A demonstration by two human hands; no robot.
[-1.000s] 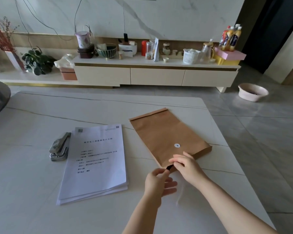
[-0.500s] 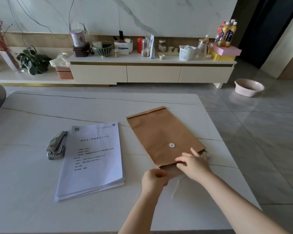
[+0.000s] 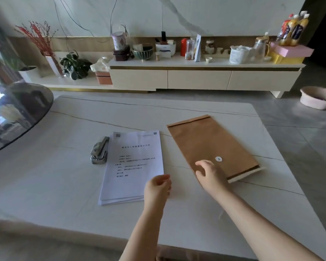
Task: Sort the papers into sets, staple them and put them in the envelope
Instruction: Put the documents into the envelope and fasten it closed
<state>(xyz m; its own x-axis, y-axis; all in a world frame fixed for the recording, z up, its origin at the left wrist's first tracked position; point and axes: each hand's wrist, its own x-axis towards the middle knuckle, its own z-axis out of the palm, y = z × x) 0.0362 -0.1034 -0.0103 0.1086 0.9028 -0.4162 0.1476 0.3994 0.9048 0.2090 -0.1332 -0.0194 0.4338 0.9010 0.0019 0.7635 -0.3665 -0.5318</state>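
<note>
On the white, grey-veined stone table [image 3: 64, 185] the brown kraft-paper envelope [image 3: 205, 140] lies flat right of centre, its long axis running from the far-left sealed end to the near-right mouth, a white button clasp [image 3: 218, 159] near that end and a pale strip showing at the mouth. Left of it the stack of white printed papers [image 3: 134, 164] lies lengthwise, heading at the far end, print too small to read, with the shiny metal stapler [image 3: 99, 152] touching its left edge. The right hand [image 3: 211, 175] hovers over the envelope's near corner with fingers loosely curled around nothing, hiding that corner, while the left hand [image 3: 157, 189] covers the stack's near right corner, fingers bent and their grip hard to make out.
</note>
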